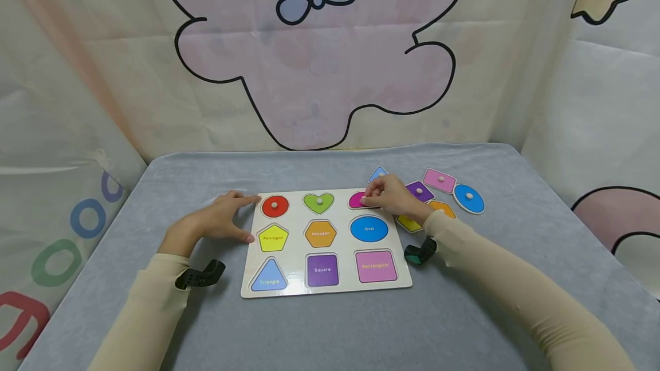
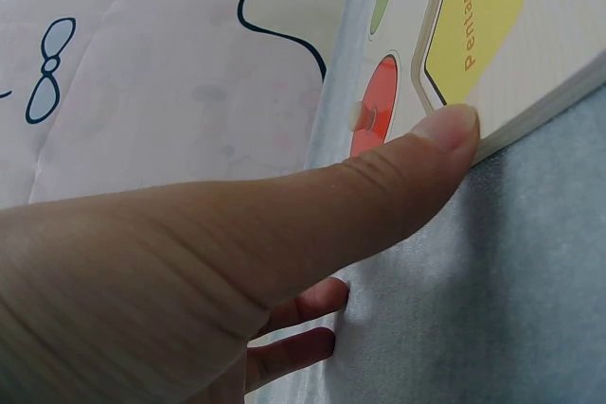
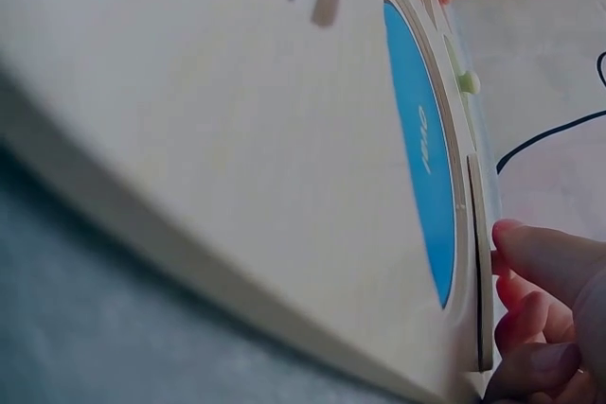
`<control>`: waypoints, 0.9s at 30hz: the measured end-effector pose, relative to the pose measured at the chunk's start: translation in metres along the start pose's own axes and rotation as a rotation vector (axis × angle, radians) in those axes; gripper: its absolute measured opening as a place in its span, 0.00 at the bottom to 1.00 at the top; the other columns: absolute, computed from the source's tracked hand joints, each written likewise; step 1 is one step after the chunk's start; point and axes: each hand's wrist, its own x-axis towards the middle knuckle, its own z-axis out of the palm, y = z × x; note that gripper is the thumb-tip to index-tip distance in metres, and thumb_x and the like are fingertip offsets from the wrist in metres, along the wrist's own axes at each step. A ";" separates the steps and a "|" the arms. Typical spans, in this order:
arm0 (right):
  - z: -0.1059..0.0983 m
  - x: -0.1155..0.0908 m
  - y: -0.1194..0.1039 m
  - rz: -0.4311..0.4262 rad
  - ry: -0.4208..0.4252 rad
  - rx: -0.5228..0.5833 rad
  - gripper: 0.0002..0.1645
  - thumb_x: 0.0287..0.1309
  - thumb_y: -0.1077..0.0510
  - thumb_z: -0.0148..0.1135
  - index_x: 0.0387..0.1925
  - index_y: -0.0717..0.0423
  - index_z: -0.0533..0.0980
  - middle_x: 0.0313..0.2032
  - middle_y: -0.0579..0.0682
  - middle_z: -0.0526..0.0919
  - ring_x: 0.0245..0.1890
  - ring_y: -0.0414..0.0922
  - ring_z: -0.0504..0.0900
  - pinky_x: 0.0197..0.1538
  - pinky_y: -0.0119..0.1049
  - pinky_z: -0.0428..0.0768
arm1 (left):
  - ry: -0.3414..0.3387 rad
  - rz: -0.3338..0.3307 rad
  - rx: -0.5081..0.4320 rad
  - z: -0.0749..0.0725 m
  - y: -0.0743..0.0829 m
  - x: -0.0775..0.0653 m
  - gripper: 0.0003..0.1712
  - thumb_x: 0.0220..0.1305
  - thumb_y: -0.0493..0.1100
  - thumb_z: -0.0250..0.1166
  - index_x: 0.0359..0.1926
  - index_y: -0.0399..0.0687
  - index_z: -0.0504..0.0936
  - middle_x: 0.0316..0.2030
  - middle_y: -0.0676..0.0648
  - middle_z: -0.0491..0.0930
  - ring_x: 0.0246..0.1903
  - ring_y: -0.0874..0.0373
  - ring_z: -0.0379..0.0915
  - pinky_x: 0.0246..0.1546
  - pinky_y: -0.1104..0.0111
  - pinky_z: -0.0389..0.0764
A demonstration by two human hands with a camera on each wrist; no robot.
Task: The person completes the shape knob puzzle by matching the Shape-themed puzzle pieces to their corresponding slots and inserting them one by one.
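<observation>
A white shape-puzzle board (image 1: 297, 262) lies on the table. My left hand (image 1: 219, 217) is at its left side, fingers extended, the index fingertip at the upper corner and the thumb on the edge by the yellow pentagon recess (image 1: 273, 238). At the board's upper right, my right hand (image 1: 394, 194) pinches the knob of a magenta puzzle piece (image 1: 356, 200), partly covered by the fingers. In the right wrist view this piece (image 3: 481, 281) appears edge-on, beside the blue oval recess (image 3: 421, 149). A red round piece (image 1: 275, 206) and a green heart piece (image 1: 318, 203) sit in the top row.
Loose knobbed pieces lie right of the board: a blue oval (image 1: 468, 198), pink rectangle (image 1: 439, 180), purple square (image 1: 420, 192), orange piece (image 1: 442, 208), yellow piece (image 1: 408, 223) and blue triangle (image 1: 378, 173). Printed orange hexagon (image 1: 320, 234), purple square and pink rectangle recesses are on the board.
</observation>
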 end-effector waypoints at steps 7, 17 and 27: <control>0.000 0.000 0.000 0.003 0.006 -0.001 0.11 0.60 0.57 0.72 0.35 0.63 0.82 0.24 0.47 0.71 0.33 0.44 0.70 0.28 0.27 0.65 | 0.002 -0.008 0.006 0.000 0.000 0.000 0.59 0.49 0.57 0.80 0.78 0.52 0.60 0.72 0.28 0.58 0.69 0.31 0.55 0.65 0.33 0.67; 0.002 0.000 0.000 0.025 0.009 -0.015 0.11 0.59 0.57 0.72 0.35 0.63 0.82 0.24 0.47 0.71 0.34 0.44 0.70 0.29 0.28 0.66 | 0.004 -0.006 0.003 0.001 0.001 -0.001 0.59 0.49 0.57 0.80 0.77 0.51 0.61 0.71 0.28 0.59 0.69 0.32 0.56 0.65 0.34 0.67; 0.003 0.000 0.000 0.025 0.006 -0.023 0.11 0.59 0.58 0.73 0.35 0.63 0.82 0.24 0.47 0.72 0.33 0.44 0.70 0.28 0.27 0.67 | 0.002 -0.008 0.002 0.001 0.002 -0.001 0.59 0.49 0.57 0.80 0.78 0.52 0.61 0.72 0.29 0.59 0.69 0.32 0.56 0.65 0.34 0.67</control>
